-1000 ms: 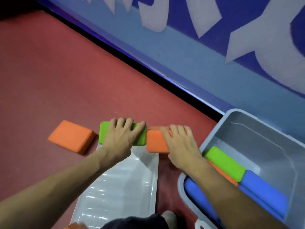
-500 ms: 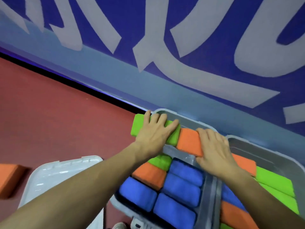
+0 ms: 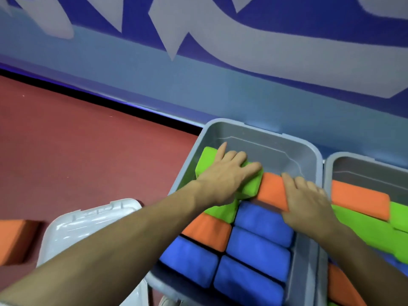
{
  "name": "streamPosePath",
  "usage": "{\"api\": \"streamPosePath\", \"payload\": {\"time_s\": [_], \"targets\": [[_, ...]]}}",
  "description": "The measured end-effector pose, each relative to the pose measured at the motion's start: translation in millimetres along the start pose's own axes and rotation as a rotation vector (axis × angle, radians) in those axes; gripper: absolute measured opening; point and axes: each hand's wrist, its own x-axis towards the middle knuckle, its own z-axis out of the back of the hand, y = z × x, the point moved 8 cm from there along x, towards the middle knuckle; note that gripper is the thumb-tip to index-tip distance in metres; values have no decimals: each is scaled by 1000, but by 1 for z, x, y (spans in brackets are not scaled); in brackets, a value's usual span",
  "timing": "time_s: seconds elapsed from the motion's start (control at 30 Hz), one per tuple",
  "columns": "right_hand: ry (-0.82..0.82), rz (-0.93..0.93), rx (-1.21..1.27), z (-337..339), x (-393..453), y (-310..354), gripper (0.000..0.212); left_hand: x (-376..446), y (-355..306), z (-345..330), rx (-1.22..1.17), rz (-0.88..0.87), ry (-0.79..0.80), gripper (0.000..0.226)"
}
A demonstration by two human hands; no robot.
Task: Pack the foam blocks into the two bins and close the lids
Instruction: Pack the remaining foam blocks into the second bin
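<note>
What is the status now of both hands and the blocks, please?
Left hand on green block, right hand on orange block, both over left bin. Lid off, on floor. Nothing blocking.

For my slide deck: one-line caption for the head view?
Left hand holds a green block, right hand an orange block, over the bin.

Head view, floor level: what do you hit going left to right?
Loose orange block → white lid → left bin, where the left hand lies on a green block and the right hand on an orange block → right bin.
</note>
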Motion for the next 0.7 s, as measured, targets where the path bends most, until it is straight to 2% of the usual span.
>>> {"api": "streamPosePath", "payload": {"time_s": [0.07, 0.2, 0.33, 0.6, 0.63, 0.7], "targets": [[23, 13, 44, -25, 5, 2, 98, 1, -1, -37, -64, 15, 37, 95], [81, -58, 162, -74, 25, -1, 115, 5, 5, -97, -227, 170, 119, 93], [129, -76, 164, -102, 41, 8, 118, 12, 13, -139, -294, 222, 267, 95], [345, -124, 84, -96, 49, 16, 114, -12, 19, -138, -322, 175, 321, 85], [333, -111, 33, -89, 47, 20, 110, -28, 21, -132, -336, 146, 325, 82], [195, 2, -50, -62, 44, 45, 97, -76, 36, -110, -358, 73, 251, 71]]}}
